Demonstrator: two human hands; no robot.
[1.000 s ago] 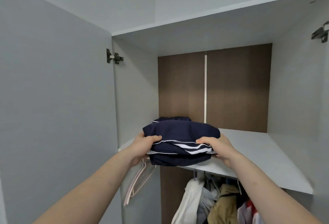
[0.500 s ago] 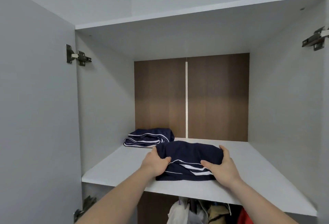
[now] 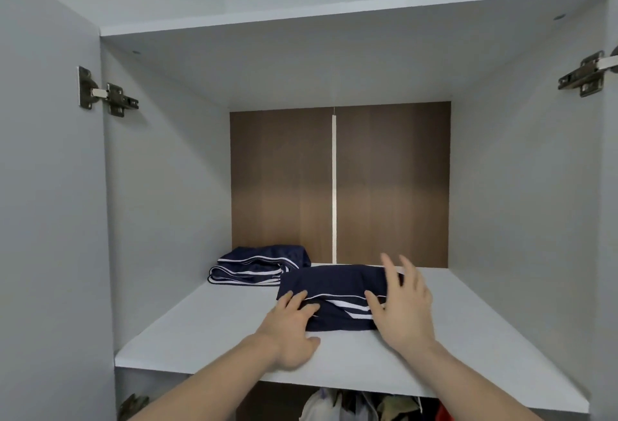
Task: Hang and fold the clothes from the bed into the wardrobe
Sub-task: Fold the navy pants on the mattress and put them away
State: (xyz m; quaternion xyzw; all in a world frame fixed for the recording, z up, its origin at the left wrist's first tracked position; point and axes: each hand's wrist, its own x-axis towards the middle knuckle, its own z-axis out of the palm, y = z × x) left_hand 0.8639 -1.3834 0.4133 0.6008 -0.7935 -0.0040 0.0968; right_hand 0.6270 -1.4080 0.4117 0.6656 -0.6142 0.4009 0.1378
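Since half a second ago, both hands have loosened off the folded navy garment (image 3: 337, 297), which has slid a little deeper onto the wardrobe shelf (image 3: 207, 330) and now lies flat there, its white stripes facing the front edge. Before, each hand clasped one end of it; now neither does.

Left hand (image 3: 291, 330) rests low at the garment's near left corner, its fingers (image 3: 297, 302) straight and close together, their tips lying on the fabric's front fold while the thumb lies on the bare shelf beside it. Right hand (image 3: 403, 312) is lifted at the garment's right end with fingers (image 3: 389, 268) spread and straight; the upper ones reach over the top of the cloth, and the thumb points at the striped front. Motion blur hides whether this hand touches the fabric.

Behind and to the left, a second folded navy garment (image 3: 259, 267) with white stripes sits near the brown back panel (image 3: 284, 180), just beside the first, their corners nearly meeting. Below the shelf, hanging clothes (image 3: 351, 407) show. 2 door hinges (image 3: 107, 94) sit on the side walls.
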